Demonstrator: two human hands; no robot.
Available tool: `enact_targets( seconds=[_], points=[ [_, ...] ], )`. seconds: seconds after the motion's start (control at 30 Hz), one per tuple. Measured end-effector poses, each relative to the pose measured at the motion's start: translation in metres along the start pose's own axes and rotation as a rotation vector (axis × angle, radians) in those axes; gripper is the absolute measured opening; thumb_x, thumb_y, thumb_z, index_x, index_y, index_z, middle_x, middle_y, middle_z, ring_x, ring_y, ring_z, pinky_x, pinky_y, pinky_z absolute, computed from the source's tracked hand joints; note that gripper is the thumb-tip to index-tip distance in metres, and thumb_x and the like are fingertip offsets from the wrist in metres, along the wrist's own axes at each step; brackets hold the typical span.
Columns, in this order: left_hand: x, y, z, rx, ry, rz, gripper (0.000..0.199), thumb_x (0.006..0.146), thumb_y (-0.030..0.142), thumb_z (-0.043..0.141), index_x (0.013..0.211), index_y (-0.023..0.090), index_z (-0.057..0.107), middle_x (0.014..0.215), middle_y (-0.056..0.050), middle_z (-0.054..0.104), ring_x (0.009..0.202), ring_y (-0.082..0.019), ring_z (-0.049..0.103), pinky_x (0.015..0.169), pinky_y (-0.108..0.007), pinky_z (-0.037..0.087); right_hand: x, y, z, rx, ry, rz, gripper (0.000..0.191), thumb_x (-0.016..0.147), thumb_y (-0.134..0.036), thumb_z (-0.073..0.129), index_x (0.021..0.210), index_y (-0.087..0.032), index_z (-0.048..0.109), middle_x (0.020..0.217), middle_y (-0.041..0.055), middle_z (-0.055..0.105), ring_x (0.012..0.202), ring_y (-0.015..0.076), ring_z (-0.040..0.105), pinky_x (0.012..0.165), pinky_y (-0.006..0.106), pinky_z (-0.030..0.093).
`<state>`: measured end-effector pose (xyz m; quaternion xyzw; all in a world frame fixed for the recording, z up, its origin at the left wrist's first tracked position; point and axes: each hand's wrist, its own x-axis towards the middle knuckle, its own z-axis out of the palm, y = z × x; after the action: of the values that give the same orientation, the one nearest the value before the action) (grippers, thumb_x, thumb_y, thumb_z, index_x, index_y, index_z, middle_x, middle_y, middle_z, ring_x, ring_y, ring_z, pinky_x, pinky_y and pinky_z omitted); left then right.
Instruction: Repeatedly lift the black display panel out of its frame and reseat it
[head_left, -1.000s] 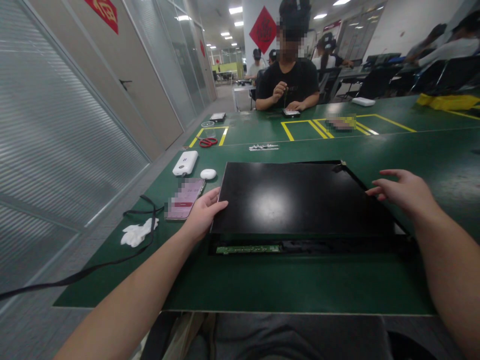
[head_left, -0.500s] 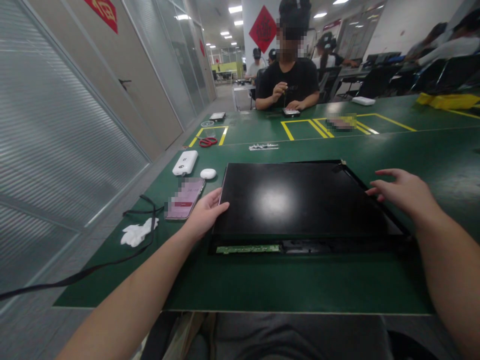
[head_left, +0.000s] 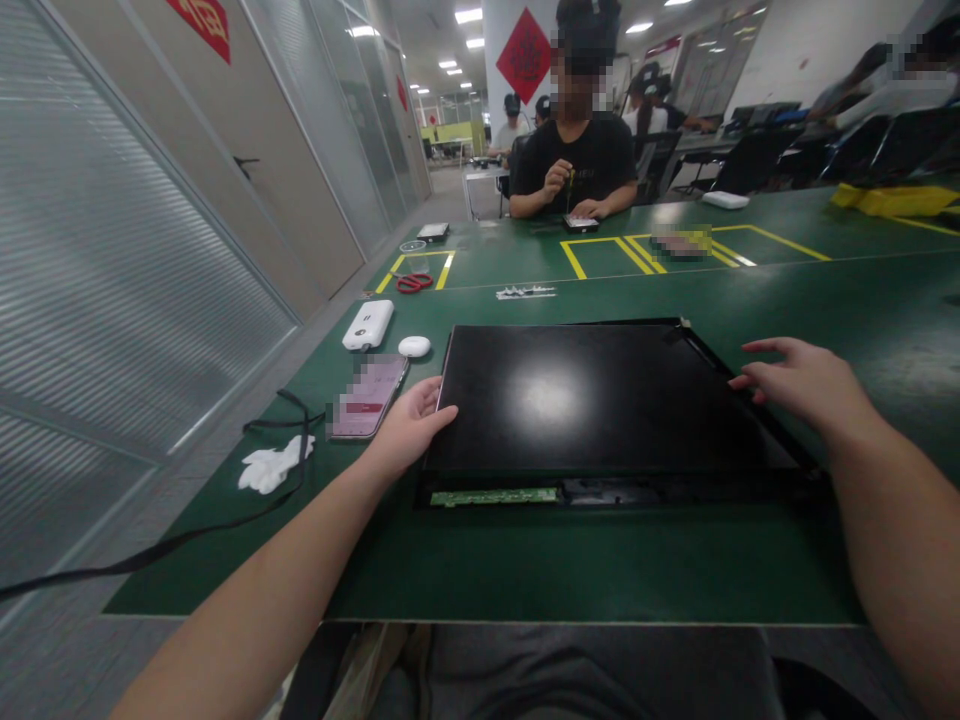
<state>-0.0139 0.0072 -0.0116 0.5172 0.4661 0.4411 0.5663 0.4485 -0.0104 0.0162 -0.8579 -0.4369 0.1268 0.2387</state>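
A dark, glossy LCD panel (head_left: 622,420) lies face up, slightly askew, over a black frame (head_left: 724,368) whose right side and front edge stick out from under it. Along the front runs a thin green circuit board (head_left: 495,496). My left hand (head_left: 416,425) grips the panel's left edge, thumb on top and fingers at the side, their tips partly hidden. By the frame's right edge is my right hand (head_left: 799,380), fingers apart and holding nothing; whether its fingertips touch the frame I cannot tell.
Left of the panel lie a phone (head_left: 367,395), a white earbud case (head_left: 414,347), a white power bank (head_left: 368,325), crumpled white tissue (head_left: 274,466) and a black strap (head_left: 225,522). Farther back are red-handled scissors (head_left: 414,283) and small white strips (head_left: 525,293). A person (head_left: 576,165) works across the table.
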Motion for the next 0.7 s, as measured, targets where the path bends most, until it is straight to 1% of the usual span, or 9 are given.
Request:
enact_targets(
  seconds=[0.1,0.3,0.5,0.7],
  points=[
    [-0.0001,-0.0004,0.0002,-0.005,-0.001,0.003,0.059,0.065,0.022,0.086,0.120,0.016,0.065,0.115,-0.013,0.076,0.122,-0.034,0.065,0.108,-0.051,0.047,-0.0006,0.0005,0.0001,0.007,0.011,-0.008,0.039,0.076,-0.022,0.060,0.114,-0.022,0.066,0.063,0.0001,0.069,0.069,0.0217,0.067,0.072,0.034,0.048],
    [0.0001,-0.0004,0.0002,-0.023,-0.004,0.015,0.054,0.065,0.020,0.085,0.115,0.015,0.065,0.115,-0.013,0.075,0.121,-0.032,0.065,0.108,-0.048,0.046,0.0042,0.0045,0.0026,-0.010,0.021,-0.033,0.037,0.073,-0.022,0.059,0.109,-0.023,0.068,0.061,0.0003,0.068,0.076,0.0241,0.068,0.075,0.037,0.048],
    [0.0001,-0.0004,0.0007,0.003,0.008,0.015,0.056,0.064,0.023,0.087,0.114,0.014,0.064,0.113,-0.014,0.075,0.123,-0.033,0.064,0.110,-0.049,0.045,0.0061,0.0063,0.0025,-0.018,-0.001,-0.015,0.037,0.075,-0.020,0.059,0.111,-0.023,0.068,0.064,0.0003,0.070,0.072,0.0219,0.067,0.072,0.034,0.048],
    [-0.0010,-0.0016,0.0003,0.009,0.019,-0.006,0.057,0.066,0.025,0.086,0.116,0.015,0.061,0.111,-0.013,0.075,0.126,-0.034,0.062,0.110,-0.052,0.045,0.0048,0.0043,0.0012,-0.031,-0.012,-0.014,0.035,0.077,-0.021,0.059,0.110,-0.023,0.068,0.062,-0.0007,0.069,0.075,0.0216,0.067,0.072,0.033,0.046]
  ],
)
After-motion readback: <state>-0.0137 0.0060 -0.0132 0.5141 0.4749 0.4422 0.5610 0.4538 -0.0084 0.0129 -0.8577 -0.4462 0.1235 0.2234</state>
